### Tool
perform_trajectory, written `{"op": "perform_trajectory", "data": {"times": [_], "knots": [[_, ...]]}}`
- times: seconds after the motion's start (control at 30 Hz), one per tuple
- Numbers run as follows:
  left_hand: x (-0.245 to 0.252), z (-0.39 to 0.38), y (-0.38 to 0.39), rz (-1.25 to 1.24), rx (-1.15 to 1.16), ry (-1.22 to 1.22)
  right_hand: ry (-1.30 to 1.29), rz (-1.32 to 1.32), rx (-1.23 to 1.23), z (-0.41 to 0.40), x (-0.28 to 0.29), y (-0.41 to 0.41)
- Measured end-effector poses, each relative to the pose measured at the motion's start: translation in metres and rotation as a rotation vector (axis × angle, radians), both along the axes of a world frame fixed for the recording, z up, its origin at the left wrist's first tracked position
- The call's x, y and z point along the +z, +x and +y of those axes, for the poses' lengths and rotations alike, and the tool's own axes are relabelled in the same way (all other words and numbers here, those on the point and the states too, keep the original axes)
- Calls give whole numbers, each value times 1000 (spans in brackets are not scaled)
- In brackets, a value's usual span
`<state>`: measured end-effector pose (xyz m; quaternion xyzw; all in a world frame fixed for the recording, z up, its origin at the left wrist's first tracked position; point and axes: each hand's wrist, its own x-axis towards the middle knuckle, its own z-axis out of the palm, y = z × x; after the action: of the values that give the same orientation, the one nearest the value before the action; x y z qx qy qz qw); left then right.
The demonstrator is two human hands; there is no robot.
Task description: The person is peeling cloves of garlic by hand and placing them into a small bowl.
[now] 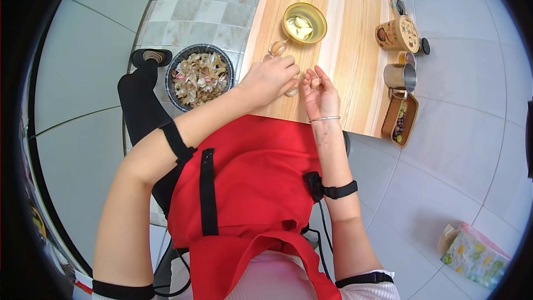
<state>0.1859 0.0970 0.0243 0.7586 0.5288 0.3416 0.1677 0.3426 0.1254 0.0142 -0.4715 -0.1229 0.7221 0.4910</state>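
Over the near part of the wooden table, my left hand is bent palm down, its fingertips close to the tabletop beside a garlic clove; whether it grips anything is hidden. My right hand lies palm up just to its right, with an unpeeled garlic clove held in its curled fingers. A garlic bulb sits beyond my left hand, with another piece partly covered by that hand. Farther back, peeled garlic cloves lie in a yellow bowl.
A dark basin of garlic skins stands left of the table. Along the right edge are a paper tub, a jar, a metal mug and a brown tray with grapes. A flowered tissue pack is at lower right.
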Motion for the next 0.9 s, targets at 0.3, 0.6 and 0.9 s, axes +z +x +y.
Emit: {"op": "perform_trajectory", "data": {"times": [0.3, 0.6, 0.9], "knots": [[16, -27, -47, -196, 17, 111, 3, 168, 308, -24, 26, -70], [-1, -79, -128, -631, 349, -440, -54, 93, 500, -60, -2, -145], [-6, -107, -156, -785, 424, -588, -44, 157, 541, -72, -10, -170]]}}
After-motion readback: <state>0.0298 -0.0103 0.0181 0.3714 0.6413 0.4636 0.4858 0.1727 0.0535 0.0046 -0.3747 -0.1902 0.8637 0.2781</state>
